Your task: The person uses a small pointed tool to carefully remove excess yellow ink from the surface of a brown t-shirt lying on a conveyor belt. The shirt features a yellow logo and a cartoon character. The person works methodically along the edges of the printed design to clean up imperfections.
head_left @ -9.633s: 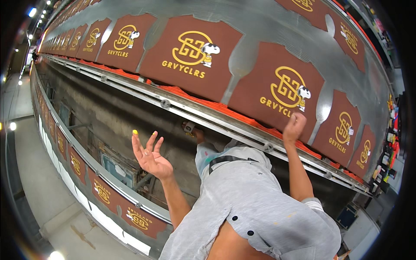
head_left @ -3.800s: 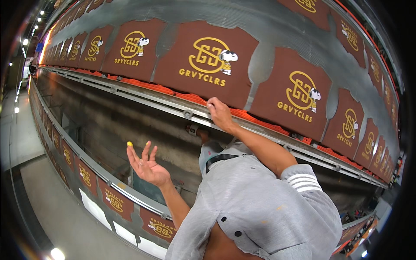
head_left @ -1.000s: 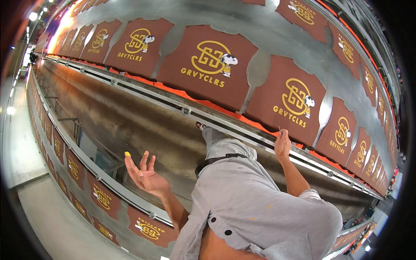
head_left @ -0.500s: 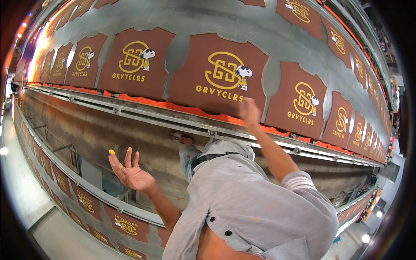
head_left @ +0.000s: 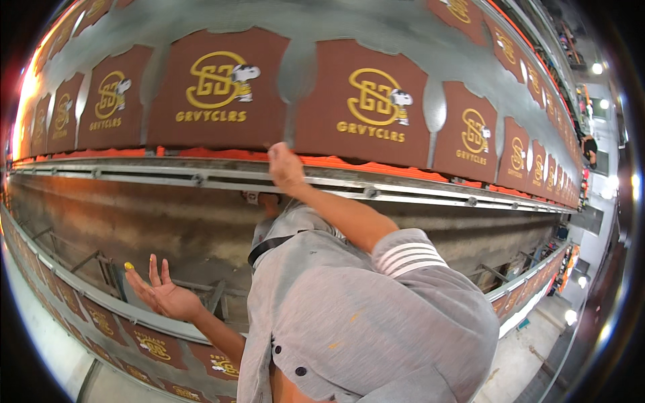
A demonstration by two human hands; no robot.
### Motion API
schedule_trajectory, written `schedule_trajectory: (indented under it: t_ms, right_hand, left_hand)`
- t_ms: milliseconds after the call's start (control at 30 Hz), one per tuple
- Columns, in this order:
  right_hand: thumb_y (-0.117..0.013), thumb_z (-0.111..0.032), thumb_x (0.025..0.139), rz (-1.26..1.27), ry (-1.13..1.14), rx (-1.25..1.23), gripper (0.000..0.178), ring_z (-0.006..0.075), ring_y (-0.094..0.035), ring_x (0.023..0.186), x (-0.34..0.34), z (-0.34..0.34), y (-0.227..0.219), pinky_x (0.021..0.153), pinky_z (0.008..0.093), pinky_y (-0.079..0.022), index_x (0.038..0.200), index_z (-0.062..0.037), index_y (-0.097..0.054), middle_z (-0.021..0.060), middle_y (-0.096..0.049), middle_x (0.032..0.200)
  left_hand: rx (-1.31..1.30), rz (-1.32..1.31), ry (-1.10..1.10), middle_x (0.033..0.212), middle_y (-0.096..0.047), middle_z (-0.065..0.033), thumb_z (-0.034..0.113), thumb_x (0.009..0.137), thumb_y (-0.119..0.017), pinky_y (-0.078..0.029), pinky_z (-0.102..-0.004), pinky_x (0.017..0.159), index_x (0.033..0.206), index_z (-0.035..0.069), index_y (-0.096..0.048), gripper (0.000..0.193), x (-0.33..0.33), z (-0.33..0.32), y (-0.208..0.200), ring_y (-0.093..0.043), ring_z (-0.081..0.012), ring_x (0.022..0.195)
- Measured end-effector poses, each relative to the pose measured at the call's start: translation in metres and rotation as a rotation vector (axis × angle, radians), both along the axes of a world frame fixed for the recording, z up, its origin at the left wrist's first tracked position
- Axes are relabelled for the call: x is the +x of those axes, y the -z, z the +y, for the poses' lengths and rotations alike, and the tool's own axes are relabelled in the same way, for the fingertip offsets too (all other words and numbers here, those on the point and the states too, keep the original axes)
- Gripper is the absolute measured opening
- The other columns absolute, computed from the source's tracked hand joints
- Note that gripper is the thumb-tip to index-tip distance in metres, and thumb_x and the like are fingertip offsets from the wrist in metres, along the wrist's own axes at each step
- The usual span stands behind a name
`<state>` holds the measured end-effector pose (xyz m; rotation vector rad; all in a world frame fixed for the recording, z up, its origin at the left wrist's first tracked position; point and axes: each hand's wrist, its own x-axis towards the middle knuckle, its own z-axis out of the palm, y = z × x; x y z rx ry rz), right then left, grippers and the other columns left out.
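My right hand (head_left: 287,168) is closed at the lower right corner of a brown shirt panel (head_left: 168,101), just above the metal rail. Whether its fingers pinch the panel's edge or something small is hidden. The panel lies flat, printed with a yellow emblem, yellow lettering and a white cartoon dog. Beside it on the right is a matching brown panel (head_left: 329,87). Lower left, my left hand (head_left: 161,292) is held in the air, palm up, fingers apart and holding nothing. A yellow smear marks one fingertip.
A grey table (head_left: 302,50) carries rows of brown panels. Along its near edge run orange material (head_left: 349,163) and a metal rail (head_left: 269,185). Behind me stands another long table with a rail (head_left: 80,289). A bare floor aisle (head_left: 168,221) runs between them.
The view has swung right, so panels, body and both hands appear further left. My right hand stays near the panel's lower right corner. The left hand remains open and raised.
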<state>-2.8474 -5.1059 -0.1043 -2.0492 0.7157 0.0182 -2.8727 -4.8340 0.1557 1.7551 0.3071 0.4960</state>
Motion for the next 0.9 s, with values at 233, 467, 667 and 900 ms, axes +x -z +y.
schedule_trajectory:
  t_ms: [233, 467, 667, 900]
  right_hand:
    - [-0.047, -0.027, 0.105, 0.041, 0.020, -0.197, 0.018, 0.0456, -0.066, 0.087, -0.018, -0.007, 0.001, 0.076, 0.0546, -0.050, 0.111, -0.0117, -0.053, 0.0211, -0.068, 0.095]
    - [-0.046, -0.026, 0.105, 0.016, 0.012, -0.309, 0.018, 0.0459, -0.064, 0.092, -0.008, 0.002, -0.001, 0.076, 0.0542, -0.049, 0.110, -0.0102, -0.052, 0.0206, -0.067, 0.098]
    - [-0.041, -0.026, 0.106, 0.098, 0.019, -0.365, 0.021, 0.0468, -0.062, 0.095, 0.001, 0.012, -0.007, 0.077, 0.0545, -0.049, 0.112, -0.0092, -0.053, 0.0213, -0.065, 0.103]
    - [-0.042, -0.015, 0.103, 0.128, 0.028, -0.692, 0.016, 0.0419, -0.058, 0.103, -0.010, 0.008, 0.005, 0.084, 0.0527, -0.048, 0.111, -0.0134, -0.057, 0.0157, -0.058, 0.109]
  left_hand:
    - [-0.135, -0.098, -0.027, 0.159, -0.037, -0.0172, 0.036, 0.104, -0.045, -0.058, -0.0429, 0.088, 0.155, 0.007, -0.035, 0.059, 0.045, 0.088, 0.016, -0.064, -0.0411, 0.117]
    - [-0.109, -0.084, -0.061, 0.158, -0.039, -0.0178, 0.035, 0.105, -0.040, -0.057, -0.0480, 0.094, 0.155, 0.006, -0.033, 0.058, 0.078, 0.129, 0.015, -0.061, -0.0432, 0.122]
    - [-0.106, -0.089, -0.028, 0.159, -0.038, -0.0175, 0.038, 0.104, -0.042, -0.057, -0.0470, 0.094, 0.156, 0.005, -0.032, 0.062, 0.124, 0.175, 0.021, -0.061, -0.0423, 0.122]
    - [-0.132, -0.143, -0.006, 0.160, -0.035, -0.0176, 0.038, 0.102, -0.048, -0.060, -0.0418, 0.088, 0.156, 0.004, -0.032, 0.066, 0.221, 0.232, 0.022, -0.064, -0.0395, 0.116]
